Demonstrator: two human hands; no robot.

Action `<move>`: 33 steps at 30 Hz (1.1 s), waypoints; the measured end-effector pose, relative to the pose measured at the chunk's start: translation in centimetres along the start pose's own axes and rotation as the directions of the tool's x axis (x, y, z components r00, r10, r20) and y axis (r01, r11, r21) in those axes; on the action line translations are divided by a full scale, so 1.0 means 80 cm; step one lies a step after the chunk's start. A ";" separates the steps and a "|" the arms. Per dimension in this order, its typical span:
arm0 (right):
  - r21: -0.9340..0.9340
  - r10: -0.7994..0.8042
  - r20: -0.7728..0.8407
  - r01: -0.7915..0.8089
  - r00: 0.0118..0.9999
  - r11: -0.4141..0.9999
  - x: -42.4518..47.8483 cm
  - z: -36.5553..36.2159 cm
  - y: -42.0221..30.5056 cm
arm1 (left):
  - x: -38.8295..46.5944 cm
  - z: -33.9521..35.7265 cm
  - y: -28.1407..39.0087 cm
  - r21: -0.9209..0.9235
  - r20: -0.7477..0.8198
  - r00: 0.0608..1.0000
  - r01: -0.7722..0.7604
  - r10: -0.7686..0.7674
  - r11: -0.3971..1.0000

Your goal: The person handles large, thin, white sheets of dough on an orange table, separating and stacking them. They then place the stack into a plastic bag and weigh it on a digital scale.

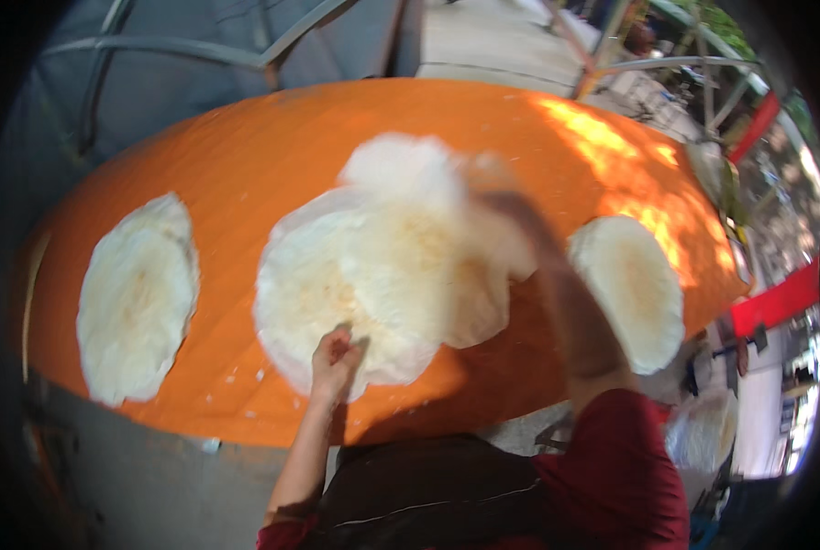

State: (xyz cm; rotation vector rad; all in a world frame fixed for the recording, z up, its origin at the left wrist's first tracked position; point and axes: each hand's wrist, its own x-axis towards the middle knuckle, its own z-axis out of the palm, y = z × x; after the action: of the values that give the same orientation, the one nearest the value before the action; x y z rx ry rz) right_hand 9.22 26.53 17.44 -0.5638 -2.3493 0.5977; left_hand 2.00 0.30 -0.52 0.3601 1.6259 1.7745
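Note:
Large, thin, pale flatbreads overlap in a pile on the orange tabletop, their middles faintly browned. Over the pile's near edge is my left hand, fingers curled in and nothing visible in them. My right arm reaches across the pile's right side. At its end my right hand is strongly blurred, so its grip cannot be made out. Beside that hand, a flatbread sheet is smeared by motion and covers part of the pile.
A separate stack of flatbreads lies to the right, and other flatbread lies to the left. Small white flakes dot the orange tabletop. Metal frames stand beyond the far edge. A clear plastic bag is at the lower right.

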 end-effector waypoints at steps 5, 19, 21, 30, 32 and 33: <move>-0.377 -0.208 0.219 0.280 0.953 0.883 0.026 -0.038 -0.044 | -0.006 -0.050 -0.022 0.621 -0.258 0.869 -0.186 0.423 0.761; -0.245 -0.298 0.288 0.371 0.910 0.896 0.011 0.007 0.024 | 0.050 0.049 0.064 -0.325 0.270 0.953 0.225 -0.138 0.919; 0.012 -0.304 0.332 0.318 0.893 0.948 -0.038 0.034 0.023 | 0.061 0.059 0.077 -0.423 0.353 0.931 0.248 -0.094 0.872; -0.315 0.486 0.366 -0.385 0.794 0.867 -0.253 0.092 0.148 | 0.127 0.043 -0.007 -0.466 0.046 0.939 0.321 -0.340 0.825; -0.345 0.404 0.469 -0.258 0.785 0.902 -0.267 0.093 0.143 | 0.129 0.050 0.008 -0.527 -0.044 0.919 0.311 -0.391 0.791; -0.323 0.159 0.397 -0.025 0.904 0.946 -0.268 0.088 0.133 | 0.128 0.054 0.017 -0.559 -0.090 0.906 0.297 -0.413 0.774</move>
State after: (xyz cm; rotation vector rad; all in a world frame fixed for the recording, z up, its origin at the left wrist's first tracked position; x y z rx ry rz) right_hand 22.07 21.79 -3.43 -0.7543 -2.8682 0.4198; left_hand -3.08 10.29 -0.99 -0.3913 1.1468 1.9059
